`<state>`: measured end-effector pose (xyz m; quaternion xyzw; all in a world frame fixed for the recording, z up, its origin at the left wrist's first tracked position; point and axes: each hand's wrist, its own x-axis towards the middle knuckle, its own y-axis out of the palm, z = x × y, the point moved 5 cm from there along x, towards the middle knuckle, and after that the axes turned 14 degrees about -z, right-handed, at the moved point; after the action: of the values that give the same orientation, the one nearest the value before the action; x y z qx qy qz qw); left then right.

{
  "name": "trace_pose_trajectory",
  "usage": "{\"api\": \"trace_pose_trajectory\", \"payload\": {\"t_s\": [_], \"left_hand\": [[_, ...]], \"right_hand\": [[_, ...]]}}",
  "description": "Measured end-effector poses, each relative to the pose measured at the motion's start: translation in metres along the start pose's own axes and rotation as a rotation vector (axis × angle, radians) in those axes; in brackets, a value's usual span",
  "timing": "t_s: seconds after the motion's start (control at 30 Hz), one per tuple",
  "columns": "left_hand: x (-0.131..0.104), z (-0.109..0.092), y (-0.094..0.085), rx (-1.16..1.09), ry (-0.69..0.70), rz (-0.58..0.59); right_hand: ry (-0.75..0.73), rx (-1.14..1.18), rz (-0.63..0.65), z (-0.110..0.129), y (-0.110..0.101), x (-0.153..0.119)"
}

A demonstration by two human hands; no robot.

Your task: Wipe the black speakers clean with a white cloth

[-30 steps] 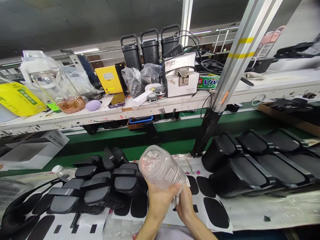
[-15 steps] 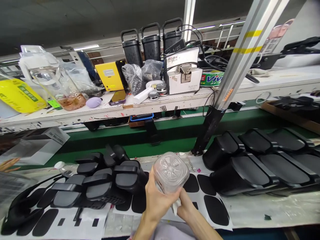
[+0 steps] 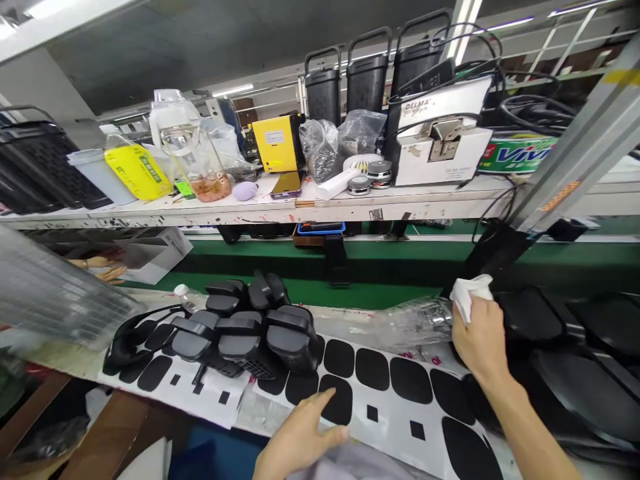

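Observation:
My left hand (image 3: 303, 433) is open, thumb and index finger apart, over the near edge of a white sheet (image 3: 385, 417) bearing black rounded pads (image 3: 336, 400). A crumpled white cloth (image 3: 470, 293) sticks out of my closed right hand (image 3: 483, 343) at the back right of the bench. Immediately left of that hand lies a blurred clear plastic bottle (image 3: 415, 323); whether the fingers touch it I cannot tell. Black bins with grey lids (image 3: 575, 393) stand beside and partly behind my right forearm. Several black handled containers (image 3: 245, 340) are grouped left of the sheet.
A white shelf (image 3: 280, 212) crosses above the bench, carrying a glass jug (image 3: 200, 160), a yellow box (image 3: 277, 143) and a white DELMA box (image 3: 440, 147). A metal post (image 3: 575, 147) rises at right. Another person's hand (image 3: 107, 270) is by a carton (image 3: 155, 257) at left.
My hands have separated: the left came away from the clear bottle and opened, the right moved far right with the white cloth. The view has swung left.

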<state>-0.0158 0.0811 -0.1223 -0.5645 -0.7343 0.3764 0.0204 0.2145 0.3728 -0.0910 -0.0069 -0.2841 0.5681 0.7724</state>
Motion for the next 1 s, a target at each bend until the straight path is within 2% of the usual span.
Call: {"api": "trace_pose_trajectory", "payload": {"t_s": [0.07, 0.1, 0.13, 0.27, 0.33, 0.4, 0.5, 0.6, 0.7, 0.8, 0.9, 1.0], "left_hand": [[-0.006, 0.015, 0.002, 0.02, -0.033, -0.002], [-0.007, 0.021, 0.003, 0.017, -0.042, -0.019], [-0.008, 0.024, 0.004, 0.006, -0.045, -0.039], [-0.013, 0.03, 0.001, -0.066, -0.06, -0.115], [-0.015, 0.034, -0.002, -0.082, -0.085, -0.136], [-0.016, 0.039, -0.008, -0.115, -0.122, -0.205], [-0.014, 0.05, -0.022, -0.276, -0.185, -0.395], [-0.004, 0.061, -0.027, -0.432, -0.219, -0.47], [0.012, 0.072, -0.016, -0.582, -0.247, -0.402], [0.026, 0.083, 0.01, -0.855, -0.298, -0.257], [0.035, 0.083, 0.039, -1.167, -0.277, -0.094], [0.043, 0.065, 0.061, -1.367, -0.216, 0.065]], "right_hand": [[-0.362, -0.217, 0.091, 0.002, 0.01, 0.008], [-0.496, -0.301, 0.131, 0.001, 0.016, 0.007], [-0.568, -0.348, 0.157, -0.002, 0.021, 0.006], [-0.538, -0.338, 0.1, -0.005, 0.02, 0.011], [-0.502, -0.291, 0.046, 0.009, 0.017, 0.013], [-0.451, -0.2, 0.041, 0.032, 0.022, 0.006], [-0.358, -0.025, 0.131, 0.082, 0.05, -0.033], [-0.365, 0.146, 0.292, 0.146, 0.093, -0.1], [-0.438, 0.28, 0.488, 0.195, 0.129, -0.16], [-0.389, 0.318, 0.579, 0.204, 0.144, -0.177], [-0.253, 0.33, 0.548, 0.187, 0.129, -0.154], [-0.074, 0.329, 0.384, 0.158, 0.083, -0.112]]}}
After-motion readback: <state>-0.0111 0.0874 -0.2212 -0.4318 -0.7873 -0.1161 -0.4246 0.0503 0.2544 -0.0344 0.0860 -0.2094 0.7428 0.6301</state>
